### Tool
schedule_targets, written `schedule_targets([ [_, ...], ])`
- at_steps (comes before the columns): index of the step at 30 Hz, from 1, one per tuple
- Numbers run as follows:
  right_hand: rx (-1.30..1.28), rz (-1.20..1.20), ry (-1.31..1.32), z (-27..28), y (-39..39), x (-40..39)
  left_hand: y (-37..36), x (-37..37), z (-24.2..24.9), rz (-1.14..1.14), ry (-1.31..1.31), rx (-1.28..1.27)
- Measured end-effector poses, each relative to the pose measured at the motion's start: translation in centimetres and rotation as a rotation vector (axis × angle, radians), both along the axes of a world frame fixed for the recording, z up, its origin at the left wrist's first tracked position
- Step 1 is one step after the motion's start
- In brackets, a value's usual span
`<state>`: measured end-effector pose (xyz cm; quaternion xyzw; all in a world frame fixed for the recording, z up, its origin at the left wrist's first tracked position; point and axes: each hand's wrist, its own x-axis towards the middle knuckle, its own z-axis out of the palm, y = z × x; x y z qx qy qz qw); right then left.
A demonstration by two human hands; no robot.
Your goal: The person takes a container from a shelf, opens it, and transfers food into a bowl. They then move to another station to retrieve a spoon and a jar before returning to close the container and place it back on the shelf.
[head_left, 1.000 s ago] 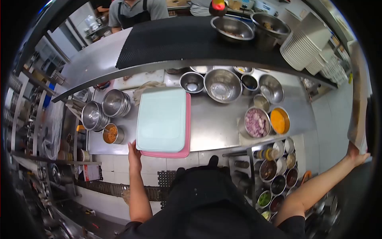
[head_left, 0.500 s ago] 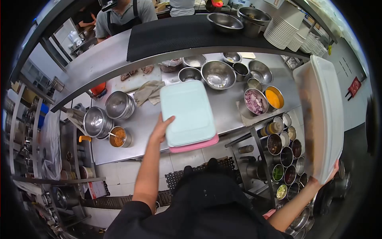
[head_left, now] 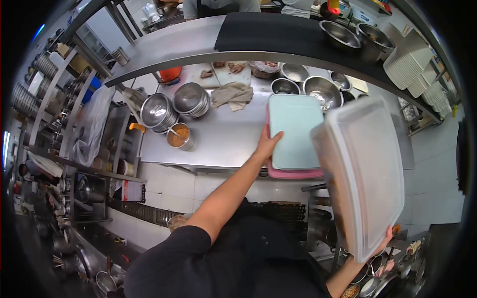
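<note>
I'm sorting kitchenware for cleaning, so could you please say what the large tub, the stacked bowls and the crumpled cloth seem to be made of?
The tub: likely semi-clear plastic, smooth and faintly glossy, as brownish contents show dimly through its wall. The stacked bowls: probably stainless steel, polished, given their silvery colour and bright reflections. The cloth: matte fabric, perhaps cotton, from its soft folds.

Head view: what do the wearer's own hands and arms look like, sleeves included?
The left forearm and right forearm are bare. The left hand shows no glove or watch; what shows of the right hand is ungloved too. A plain black short sleeve covers the left upper arm; the right sleeve cannot be made out. Black clothing covers the torso.
</note>
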<state>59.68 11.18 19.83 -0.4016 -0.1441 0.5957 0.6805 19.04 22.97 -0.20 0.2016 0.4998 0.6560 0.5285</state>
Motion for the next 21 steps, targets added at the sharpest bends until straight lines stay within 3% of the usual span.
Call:
schedule_targets([
  [3,-0.018,0.111,-0.094,-0.2,-0.4,-4.3,-0.8,-0.7,-1.7,-0.015,0.008,-0.166],
  [6,0.045,0.285,-0.123,-2.3,-0.6,-8.2,-4.7,-4.1,-4.8,-0.127,-0.214,0.007],
  [8,0.053,0.369,-0.134,-3.2,-1.5,-12.3,-10.3,-6.2,-2.6,-0.087,-0.319,0.033],
  [11,-0.005,0.449,-0.038,-4.6,-3.4,-19.0,-19.2,-9.6,4.4,0.007,-0.563,0.033],
  [14,-0.017,0.374,-0.063,-7.1,-5.7,-26.0,-25.3,-13.6,7.0,-0.104,-0.564,0.226],
  [17,-0.063,0.368,-0.077,-8.8,-8.0,-30.9,-25.9,-16.2,8.1,-0.131,-0.223,0.020],
  [21,-0.150,0.325,0.121,-12.9,-10.1,-34.0,-23.4,-20.4,3.6,-0.297,-0.160,-0.083],
])
